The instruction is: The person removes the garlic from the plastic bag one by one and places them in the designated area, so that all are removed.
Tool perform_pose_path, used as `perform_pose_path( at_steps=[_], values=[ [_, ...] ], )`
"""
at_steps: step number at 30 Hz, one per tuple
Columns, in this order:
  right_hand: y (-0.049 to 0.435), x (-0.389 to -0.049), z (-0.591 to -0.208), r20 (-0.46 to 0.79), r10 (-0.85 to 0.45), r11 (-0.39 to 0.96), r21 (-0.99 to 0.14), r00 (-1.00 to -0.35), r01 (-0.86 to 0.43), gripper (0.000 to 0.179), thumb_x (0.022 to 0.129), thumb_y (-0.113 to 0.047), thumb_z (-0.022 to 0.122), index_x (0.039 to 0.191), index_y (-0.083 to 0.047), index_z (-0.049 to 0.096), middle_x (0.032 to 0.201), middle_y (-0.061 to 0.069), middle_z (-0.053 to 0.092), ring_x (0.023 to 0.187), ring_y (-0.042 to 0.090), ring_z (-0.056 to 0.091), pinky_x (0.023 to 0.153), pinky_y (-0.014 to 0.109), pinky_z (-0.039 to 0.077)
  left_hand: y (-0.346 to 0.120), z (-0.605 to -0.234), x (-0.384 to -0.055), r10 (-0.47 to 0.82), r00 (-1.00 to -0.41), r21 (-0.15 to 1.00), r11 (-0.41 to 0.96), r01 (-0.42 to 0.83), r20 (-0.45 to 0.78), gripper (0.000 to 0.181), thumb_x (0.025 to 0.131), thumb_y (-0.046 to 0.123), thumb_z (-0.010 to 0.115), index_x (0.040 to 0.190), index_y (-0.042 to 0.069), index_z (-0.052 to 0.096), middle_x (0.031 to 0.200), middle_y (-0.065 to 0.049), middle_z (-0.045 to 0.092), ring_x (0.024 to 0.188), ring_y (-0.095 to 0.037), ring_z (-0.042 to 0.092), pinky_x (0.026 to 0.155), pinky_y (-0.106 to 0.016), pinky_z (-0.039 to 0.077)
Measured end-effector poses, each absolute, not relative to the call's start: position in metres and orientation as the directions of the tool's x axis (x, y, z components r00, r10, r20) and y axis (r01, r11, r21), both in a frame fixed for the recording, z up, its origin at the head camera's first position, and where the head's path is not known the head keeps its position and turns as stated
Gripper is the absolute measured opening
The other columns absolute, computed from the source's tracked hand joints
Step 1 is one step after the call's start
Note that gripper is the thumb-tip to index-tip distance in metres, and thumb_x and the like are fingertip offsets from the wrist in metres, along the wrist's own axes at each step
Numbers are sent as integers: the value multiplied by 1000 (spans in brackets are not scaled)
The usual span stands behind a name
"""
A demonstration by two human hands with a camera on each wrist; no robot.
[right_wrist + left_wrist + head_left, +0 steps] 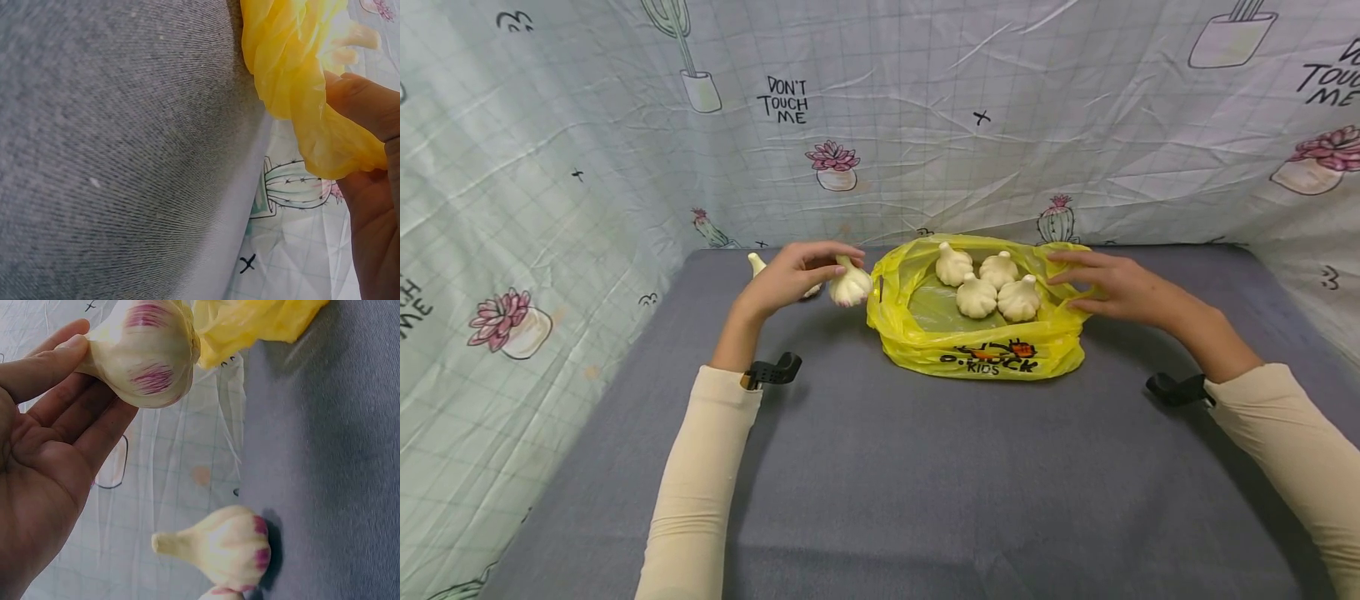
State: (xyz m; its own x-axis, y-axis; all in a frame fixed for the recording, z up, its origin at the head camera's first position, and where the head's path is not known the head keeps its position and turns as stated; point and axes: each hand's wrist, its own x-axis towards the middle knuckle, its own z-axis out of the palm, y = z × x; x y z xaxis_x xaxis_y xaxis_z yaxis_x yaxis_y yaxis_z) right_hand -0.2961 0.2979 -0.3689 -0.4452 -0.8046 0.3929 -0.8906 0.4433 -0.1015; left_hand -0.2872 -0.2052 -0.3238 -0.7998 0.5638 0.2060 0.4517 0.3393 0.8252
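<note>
My left hand (790,279) holds a garlic bulb (850,285) by its stem, thumb against the fingers, just left of a yellow plastic bag (992,358). Purple streaks mark this bulb (153,359) in the left wrist view. The bag stands with its mouth spread wide, and several pale garlic bulbs (976,296) sit inside toward its back and right. At the bag's right rim, my right hand (1112,287) grips the thin plastic between thumb (359,100) and fingers. Behind the left hand, another garlic bulb (228,547) rests on the table, partly hidden in the head view.
A part of one more bulb (220,594) shows at the bottom of the left wrist view. The grey cloth-covered table (925,475) runs back to a patterned curtain (910,125), which also hangs along the left side.
</note>
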Motion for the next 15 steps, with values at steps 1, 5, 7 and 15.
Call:
perform_pose_path(
  at_steps=[1, 5, 7, 15],
  values=[
    [298, -296, -369, 399, -804, 440, -99, -440, -893, 56, 68, 6, 88, 121, -1, 70, 145, 22, 52, 120, 41, 57, 72, 44, 58, -207, -324, -287, 563, -799, 823, 340, 455, 209, 29, 104, 10, 60, 132, 10, 69, 127, -9, 69, 113, -20, 64, 95, -30, 51],
    [298, -298, -367, 411, -796, 438, -114, -444, -892, 56, 69, 6, 87, 121, -1, 70, 148, 17, 52, 113, 34, 61, 69, 37, 58, -211, -324, -287, 562, -799, 820, 341, 459, 213, 29, 103, 9, 60, 131, 9, 69, 127, -10, 69, 114, -20, 65, 95, -30, 52],
    [298, -299, -366, 416, -791, 435, -135, -449, -890, 55, 70, 7, 87, 122, -1, 70, 151, 13, 50, 100, 29, 66, 65, 31, 58, -213, -324, -287, 560, -801, 823, 341, 454, 210, 29, 103, 9, 61, 131, 9, 69, 127, -10, 69, 114, -21, 65, 95, -29, 52],
    [298, -301, -363, 417, -752, 465, -213, -511, -859, 49, 77, 3, 85, 123, -3, 71, 148, 10, 54, 84, 15, 70, 65, 17, 54, -214, -327, -288, 545, -815, 836, 342, 430, 196, 29, 103, 8, 60, 131, 8, 69, 128, -13, 68, 112, -22, 65, 90, -28, 53]
  ],
)
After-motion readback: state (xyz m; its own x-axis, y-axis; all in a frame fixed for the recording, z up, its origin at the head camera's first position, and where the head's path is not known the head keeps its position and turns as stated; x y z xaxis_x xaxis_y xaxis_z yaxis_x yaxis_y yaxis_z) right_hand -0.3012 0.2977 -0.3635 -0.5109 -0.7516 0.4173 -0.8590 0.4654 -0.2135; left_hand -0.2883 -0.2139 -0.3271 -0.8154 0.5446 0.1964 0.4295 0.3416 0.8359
